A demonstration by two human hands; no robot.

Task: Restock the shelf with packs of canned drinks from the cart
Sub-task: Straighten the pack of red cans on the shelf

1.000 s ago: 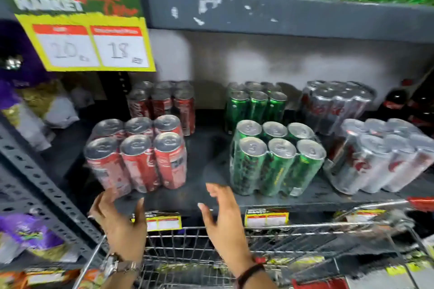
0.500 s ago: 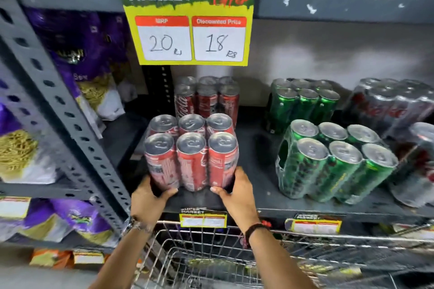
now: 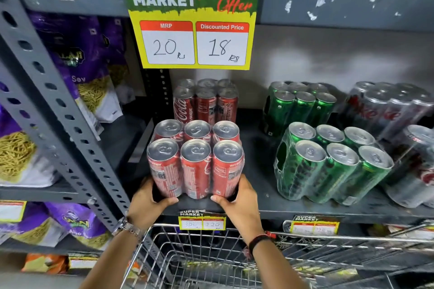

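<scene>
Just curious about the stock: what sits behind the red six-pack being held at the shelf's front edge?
Behind the shrink-wrapped red six-pack of cans stands another red can pack, apart from it, near the grey back wall. Its lower part is hidden by the front pack.

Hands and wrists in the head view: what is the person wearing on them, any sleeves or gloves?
No gloves and no sleeves in view; both forearms are bare. The left hand has a silver metal-link wristwatch on its wrist. The right hand has a dark band round its wrist, with a bit of red thread beside it. No rings that I can make out.
</scene>
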